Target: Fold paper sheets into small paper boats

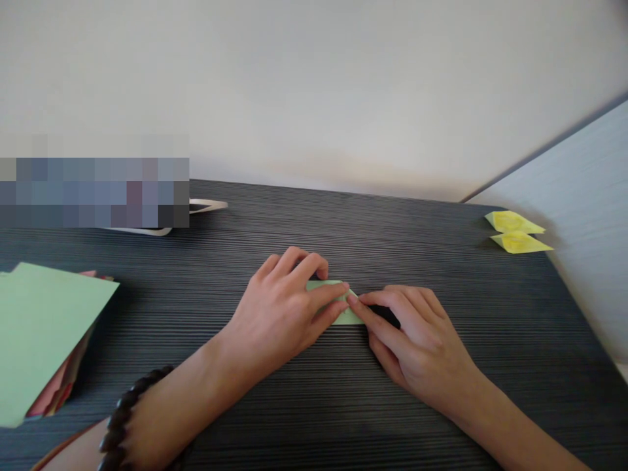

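Observation:
A small folded strip of light green paper (350, 318) lies flat on the dark table, partly covered by my hands. My left hand (282, 311) presses its thumb and index finger together onto the paper's middle, the other fingers curled above its far edge. At the paper's slanted right end, my right hand (422, 333) has its fingertips closed on the folded edge, close to the left thumb and index finger. What lies under the fingertips is hidden.
Coloured paper sheets (53, 320), light green on top, are stacked at the left. Two folded yellow paper pieces (523, 243) sit at the far right of the dark table (235, 418). A white-edged object (209, 206) at the back left is mostly blurred out. A wall (343, 98) stands behind.

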Motion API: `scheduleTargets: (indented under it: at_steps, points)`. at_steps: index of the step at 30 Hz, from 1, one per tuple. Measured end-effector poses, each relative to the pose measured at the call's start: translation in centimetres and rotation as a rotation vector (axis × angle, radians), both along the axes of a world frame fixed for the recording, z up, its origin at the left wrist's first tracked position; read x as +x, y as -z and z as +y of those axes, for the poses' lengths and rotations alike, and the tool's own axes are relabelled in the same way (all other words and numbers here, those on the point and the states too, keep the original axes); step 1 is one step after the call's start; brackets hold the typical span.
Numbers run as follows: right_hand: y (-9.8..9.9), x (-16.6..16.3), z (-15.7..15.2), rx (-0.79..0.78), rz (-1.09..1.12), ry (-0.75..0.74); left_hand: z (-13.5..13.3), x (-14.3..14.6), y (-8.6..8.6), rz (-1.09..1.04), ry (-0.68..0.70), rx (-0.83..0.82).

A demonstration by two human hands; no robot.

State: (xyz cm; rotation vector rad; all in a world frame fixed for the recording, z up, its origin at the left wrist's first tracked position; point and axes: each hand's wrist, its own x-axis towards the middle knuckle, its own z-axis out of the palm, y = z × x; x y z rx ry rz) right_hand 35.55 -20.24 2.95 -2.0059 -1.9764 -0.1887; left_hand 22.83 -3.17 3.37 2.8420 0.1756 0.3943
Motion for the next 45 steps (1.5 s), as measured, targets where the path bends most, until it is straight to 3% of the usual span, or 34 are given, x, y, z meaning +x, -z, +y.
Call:
scheduleTargets:
  at_steps: [7, 16, 28, 40, 45]
  points:
    - [-0.2, -0.1, -0.4, 0.111, 0.085, 0.043, -0.7, 0.0, 0.4, -0.013, -0.081, -0.05]
    - [-0.2, 0.5, 0.9, 0.061, -0.014, 0.072, -0.7, 0.3, 0.2, -0.012, -0.09, -0.065]
    - [0.2, 0.6, -1.0, 0.099, -0.046, 0.048, -0.4, 0.2, 0.3, 0.003, -0.112, -0.025]
    - [0.4, 0.8, -1.5, 0.15, 0.043, 0.023, -0.2, 0.0, 0.4, -0.035, -0.096, -0.042]
    - [0.6, 0.6, -1.6, 0.187, 0.094, 0.08, -0.2, -0.1, 0.8, -0.095, -0.064, 0.015]
